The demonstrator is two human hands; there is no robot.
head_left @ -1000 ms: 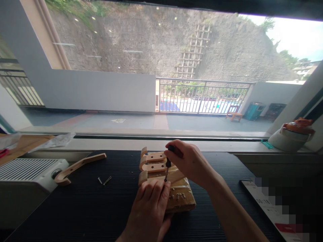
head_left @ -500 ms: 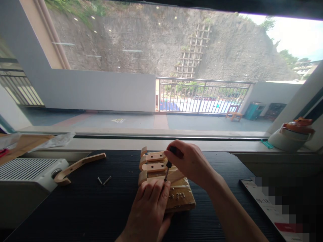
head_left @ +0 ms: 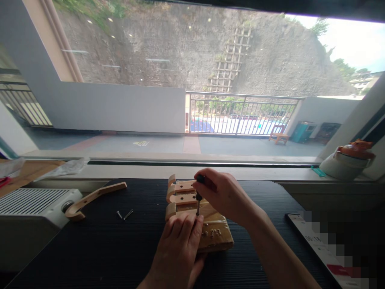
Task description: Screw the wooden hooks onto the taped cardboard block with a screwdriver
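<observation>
A black-handled screwdriver [head_left: 198, 196] stands nearly upright in my right hand [head_left: 227, 188], whose fingers are closed around the handle. Its tip reaches a wooden hook [head_left: 207, 209] beside my left fingertips; the screw under it is hidden. My left hand [head_left: 180, 237] is closed over that hook and the edge of a brown block wrapped in clear tape [head_left: 222, 240], holding them together. Further up the block lie more curved wooden hooks [head_left: 188, 198] with dark screw holes. Several small holes or bits show on the block's near part.
Left on the dark table [head_left: 120, 249] lie a loose wooden hook [head_left: 93, 196] and a few screws [head_left: 128, 214]. A phone [head_left: 313, 241] rests at the right. On the windowsill stands a pale pot [head_left: 343, 164]; a white heater [head_left: 39, 204] is at the left.
My right hand and the screwdriver handle have shifted slightly left, so the screwdriver stands more upright. My left hand stays in place on the hook.
</observation>
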